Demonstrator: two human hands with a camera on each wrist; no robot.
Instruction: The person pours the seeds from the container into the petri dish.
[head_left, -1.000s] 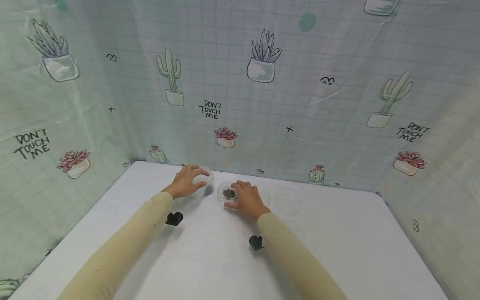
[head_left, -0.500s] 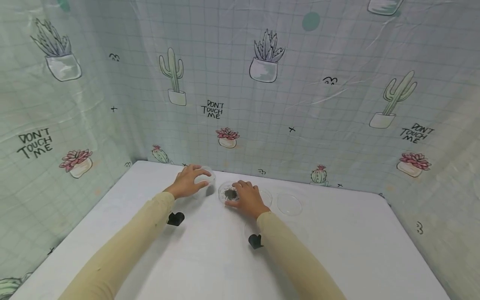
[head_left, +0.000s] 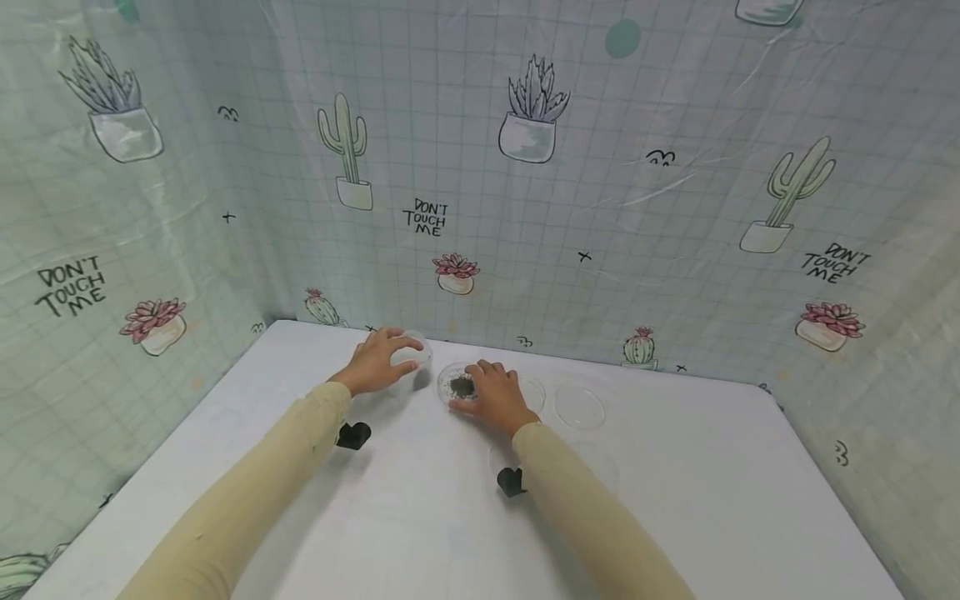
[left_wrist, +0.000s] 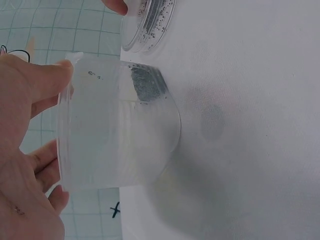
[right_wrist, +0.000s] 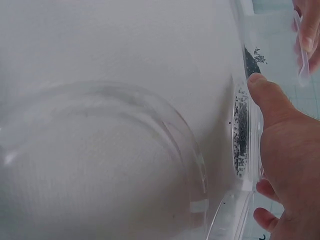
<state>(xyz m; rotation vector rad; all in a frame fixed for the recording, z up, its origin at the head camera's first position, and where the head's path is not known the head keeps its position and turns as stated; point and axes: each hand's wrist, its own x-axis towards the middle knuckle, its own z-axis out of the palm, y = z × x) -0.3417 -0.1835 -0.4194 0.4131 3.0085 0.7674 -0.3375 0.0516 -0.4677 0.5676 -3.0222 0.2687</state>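
The left hand [head_left: 375, 362] gripped a translucent container [left_wrist: 102, 145] near its rim, thumb and fingers set wide on opposite sides. The right hand [head_left: 497, 397], curved, held a clear dish [head_left: 444, 392] of dark granules [head_left: 462, 387] by its edge. The dish was near the white table's [head_left: 420, 517] far edge, right of the container.

Left hand [head_left: 374, 361] grips a clear tub [head_left: 426, 353]; right hand [head_left: 497, 398] holds a clear dish [head_left: 443, 395] of dark grains [head_left: 462, 386].
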